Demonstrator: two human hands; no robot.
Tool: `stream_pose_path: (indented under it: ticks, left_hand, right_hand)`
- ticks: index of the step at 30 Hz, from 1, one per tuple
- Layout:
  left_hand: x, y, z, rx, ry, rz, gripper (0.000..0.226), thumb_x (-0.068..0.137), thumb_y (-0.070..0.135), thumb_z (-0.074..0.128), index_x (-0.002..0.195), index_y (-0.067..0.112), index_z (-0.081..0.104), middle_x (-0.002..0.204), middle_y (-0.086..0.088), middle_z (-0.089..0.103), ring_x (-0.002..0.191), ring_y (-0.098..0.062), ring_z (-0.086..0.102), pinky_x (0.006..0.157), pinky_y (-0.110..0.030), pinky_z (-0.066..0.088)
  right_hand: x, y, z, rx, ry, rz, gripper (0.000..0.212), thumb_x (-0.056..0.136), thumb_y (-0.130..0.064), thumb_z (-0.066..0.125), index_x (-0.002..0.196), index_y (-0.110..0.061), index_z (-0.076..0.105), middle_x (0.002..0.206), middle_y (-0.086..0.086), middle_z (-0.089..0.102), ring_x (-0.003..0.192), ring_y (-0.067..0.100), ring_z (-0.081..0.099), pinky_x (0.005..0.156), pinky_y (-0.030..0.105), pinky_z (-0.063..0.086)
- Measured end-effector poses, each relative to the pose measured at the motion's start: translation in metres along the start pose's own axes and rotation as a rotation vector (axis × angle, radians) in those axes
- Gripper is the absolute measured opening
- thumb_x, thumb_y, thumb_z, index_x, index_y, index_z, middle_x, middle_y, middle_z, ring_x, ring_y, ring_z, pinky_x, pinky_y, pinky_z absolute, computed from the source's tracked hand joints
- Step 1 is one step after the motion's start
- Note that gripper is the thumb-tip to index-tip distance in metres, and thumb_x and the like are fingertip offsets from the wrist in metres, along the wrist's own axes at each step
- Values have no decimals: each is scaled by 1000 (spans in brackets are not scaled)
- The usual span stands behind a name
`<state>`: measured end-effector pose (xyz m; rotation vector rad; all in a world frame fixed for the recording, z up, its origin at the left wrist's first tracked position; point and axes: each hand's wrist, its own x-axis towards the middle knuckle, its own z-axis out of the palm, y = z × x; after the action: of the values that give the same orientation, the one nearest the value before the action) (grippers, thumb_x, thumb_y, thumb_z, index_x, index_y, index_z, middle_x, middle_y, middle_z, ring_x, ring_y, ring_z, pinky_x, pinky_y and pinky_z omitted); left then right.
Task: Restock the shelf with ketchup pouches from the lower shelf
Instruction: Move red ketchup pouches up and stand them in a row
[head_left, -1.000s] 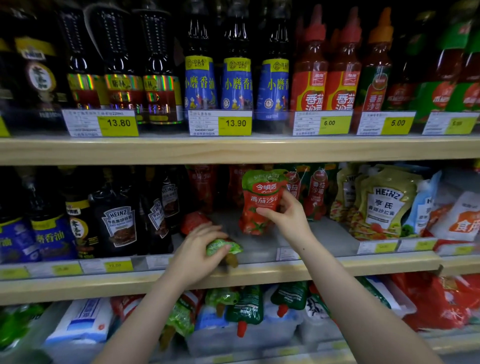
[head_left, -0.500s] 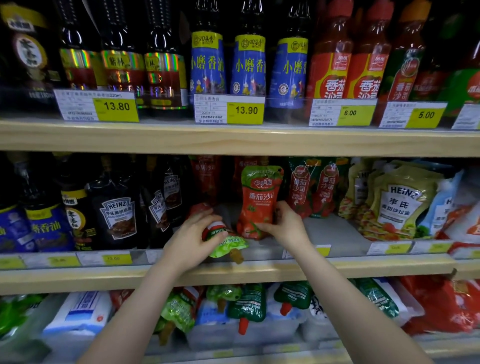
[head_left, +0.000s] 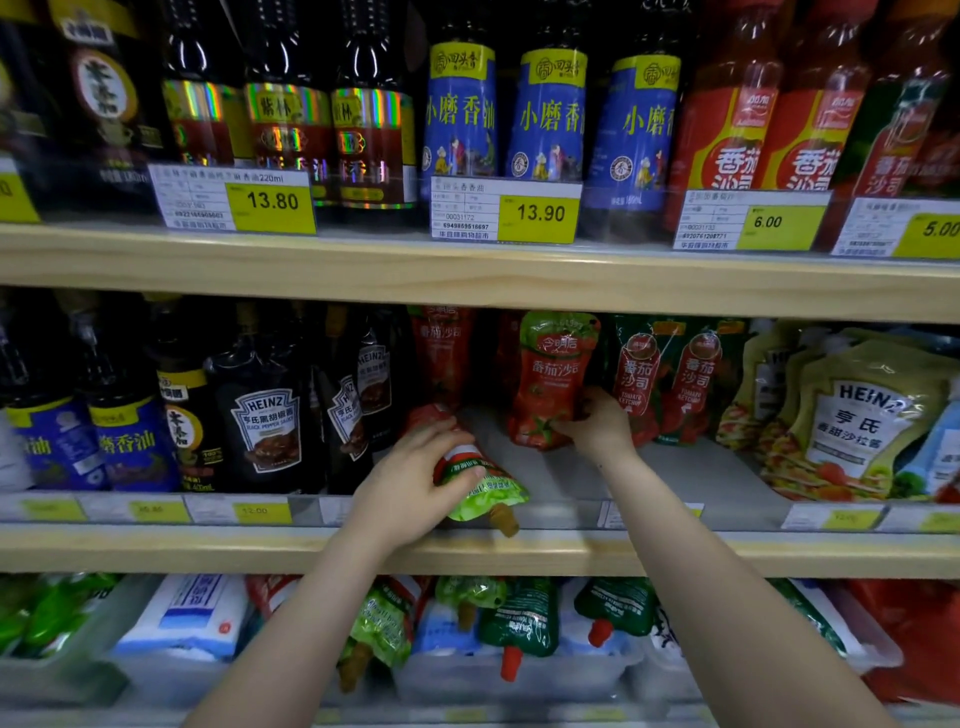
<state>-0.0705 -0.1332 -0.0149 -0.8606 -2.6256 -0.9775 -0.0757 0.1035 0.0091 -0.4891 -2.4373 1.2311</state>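
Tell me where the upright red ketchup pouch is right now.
Head view, middle shelf, centre: the upright ketchup pouch stands gripped by the right hand, just left of two green-and-red pouches.

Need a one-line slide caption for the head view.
Left hand lays a ketchup pouch on the middle shelf while the right hand steadies an upright pouch.

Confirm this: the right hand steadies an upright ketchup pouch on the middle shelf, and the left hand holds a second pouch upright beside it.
Not quite. The head view shows the left hand holding its ketchup pouch lying tipped over, spout towards the shelf edge, not upright. The right hand does steady the upright pouch.
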Motion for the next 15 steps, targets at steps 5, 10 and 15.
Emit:
stream_pose_path:
  ticks: [5, 10, 15]
  left_hand:
    - [0, -2, 3, 12, 0, 1, 56, 77, 64, 44, 124, 35, 54, 142, 9, 43, 132, -9, 35, 109, -35, 32]
    - [2, -2, 5, 23, -3, 1, 57, 77, 66, 42, 125, 36, 52, 143, 10, 42, 133, -9, 34, 109, -36, 32]
    - [1, -3, 3, 26, -9, 7, 57, 77, 66, 42, 126, 36, 52, 144, 11, 41, 133, -9, 34, 109, -33, 31]
  right_hand:
    - [-22, 1, -6, 0, 144, -71, 49, 76, -12, 71, 119, -8, 48, 122, 18, 54, 106, 34, 55, 81, 33, 44]
    - [-29, -7, -1, -128, -48, -140, 38, 79, -15, 68, 115, -21, 57, 139, 15, 29, 122, 36, 42, 105, 33, 35]
    - [-22, -9, 11, -134, -71, -116, 26, 83, -13, 63, 109, -16, 63, 144, 16, 29, 126, 37, 38, 109, 40, 33]
